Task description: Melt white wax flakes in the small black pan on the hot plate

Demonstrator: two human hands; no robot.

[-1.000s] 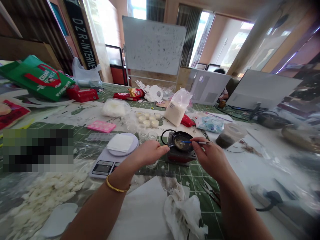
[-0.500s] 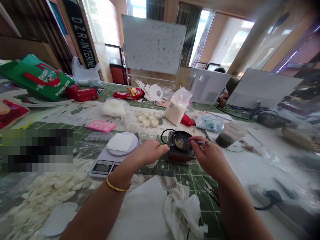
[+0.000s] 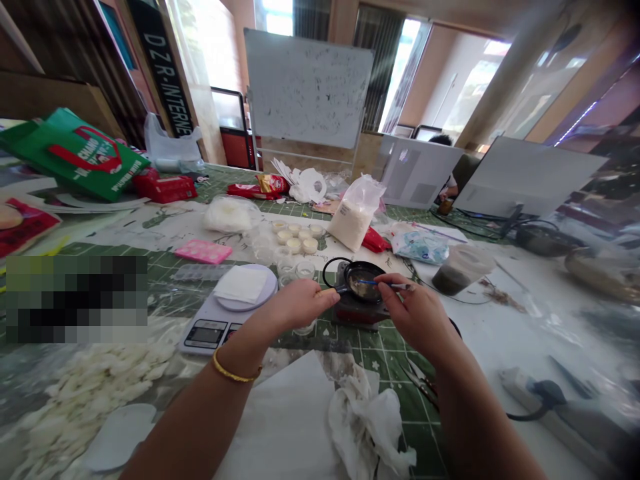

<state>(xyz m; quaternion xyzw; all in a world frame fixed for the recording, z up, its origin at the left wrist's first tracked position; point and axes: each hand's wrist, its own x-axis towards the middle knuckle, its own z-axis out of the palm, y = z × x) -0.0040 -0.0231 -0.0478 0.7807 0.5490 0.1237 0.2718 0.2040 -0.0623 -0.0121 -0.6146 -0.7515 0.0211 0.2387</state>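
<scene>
A small black pan (image 3: 364, 281) holding pale melted stuff sits on a little red heater (image 3: 360, 310) at the table's middle. My left hand (image 3: 299, 304) is closed on the pan's handle (image 3: 334, 291), pinching it from the left. My right hand (image 3: 419, 313) is closed on a thin blue-tipped stick (image 3: 384, 285) whose end reaches into the pan. A gold bangle (image 3: 234, 373) circles my left wrist.
A white kitchen scale (image 3: 227, 310) with folded paper stands left of the pan. Several small filled cups (image 3: 295, 239) and a bag of white granules (image 3: 356, 215) lie behind. White flakes (image 3: 95, 387) spread at near left, a crumpled cloth (image 3: 367, 423) lies near, a lidded tub (image 3: 457, 270) stands right.
Almost nothing differs; my right hand and the stick shifted very slightly over the pan. The left hand kept its hold on the handle.
</scene>
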